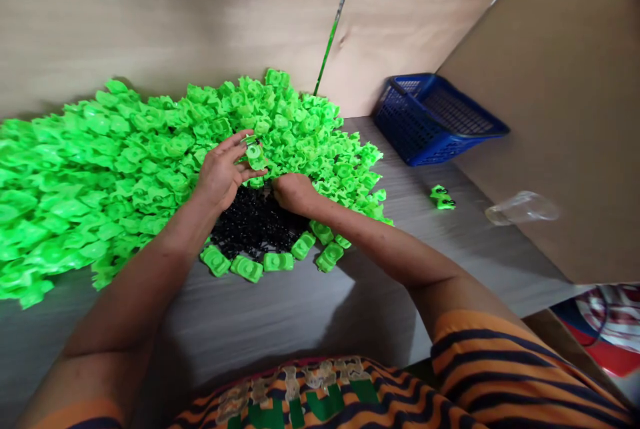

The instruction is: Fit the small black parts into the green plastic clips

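My left hand (pixel 223 169) holds a bright green plastic toy car body (pixel 256 156) between thumb and fingers, its hollow side partly facing me. Just to the right, my right hand (pixel 295 193) is closed at the edge of a pile of small black parts (pixel 255 225); what its fingertips grip, if anything, is hidden. Several green car bodies (pixel 278 261) lie in a curved row along the near side of the black pile. Behind both hands spreads a large heap of green car bodies (pixel 150 155).
A blue plastic basket (pixel 440 129) stands at the back right by the side panel. On the grey table (pixel 380 329) lie a green car with black wheels (pixel 443 197) and a clear plastic cup (pixel 525 207). A thin green strip (pixel 330 42) leans on the back panel.
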The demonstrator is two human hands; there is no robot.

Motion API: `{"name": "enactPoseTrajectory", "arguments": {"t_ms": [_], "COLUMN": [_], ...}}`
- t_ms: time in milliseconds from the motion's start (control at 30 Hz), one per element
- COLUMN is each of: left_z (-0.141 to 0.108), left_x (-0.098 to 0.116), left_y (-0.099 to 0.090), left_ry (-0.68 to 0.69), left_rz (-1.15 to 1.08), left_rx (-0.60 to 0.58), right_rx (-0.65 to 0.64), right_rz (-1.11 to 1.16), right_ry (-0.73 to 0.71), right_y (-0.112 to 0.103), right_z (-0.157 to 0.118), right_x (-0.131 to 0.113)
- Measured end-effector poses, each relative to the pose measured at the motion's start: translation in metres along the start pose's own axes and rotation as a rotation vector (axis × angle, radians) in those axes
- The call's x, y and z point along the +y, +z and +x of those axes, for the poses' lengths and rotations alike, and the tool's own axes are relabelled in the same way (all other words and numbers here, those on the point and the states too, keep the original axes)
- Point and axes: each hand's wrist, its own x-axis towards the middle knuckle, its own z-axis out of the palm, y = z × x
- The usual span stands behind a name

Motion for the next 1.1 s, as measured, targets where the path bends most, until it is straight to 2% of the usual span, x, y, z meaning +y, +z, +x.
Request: {"name": "enactPoseTrajectory", "arguments": {"t_ms": [167,333,567,733,867,967,1100], "left_z": [0.002,0.004,0.004,0.002,0.004,0.004,0.001], "left_x": [-0.005,-0.009,-0.003,-0.003,-0.005,-0.005,-0.005], "left_y": [-0.001,-0.002,-0.002,-0.001,-0.002,-0.001,0.001], "left_ry": [-0.009,-0.006,0.0,-0.014,-0.003,-0.005,-0.052], "left_rz": [0.01,-0.002,-0.027,-0.027,-0.012,-0.006,-0.009], "left_rx": [0.013,0.028,0.04,0.037,0.021,0.024,0.018], "right_rx": [0.012,-0.004,0.038,-0.022,-0.018,0.037,0.211], "right_rz": [0.054,0.069,0.004,-0.049,-0.035,0.054,0.342], "right_ry": [0.001,-0.001,-0.061,-0.096,-0.095,-0.161,-0.231], "right_y": [0.002,-0.006,-0.006,-0.002,-0.007,-0.011,-0.01], "right_z": [0.001,0.0,0.002,0.008,0.004,-0.003,-0.009], "right_x": [0.001,-0.002,-0.006,-0.007,-0.003,0.007,0.031]}}
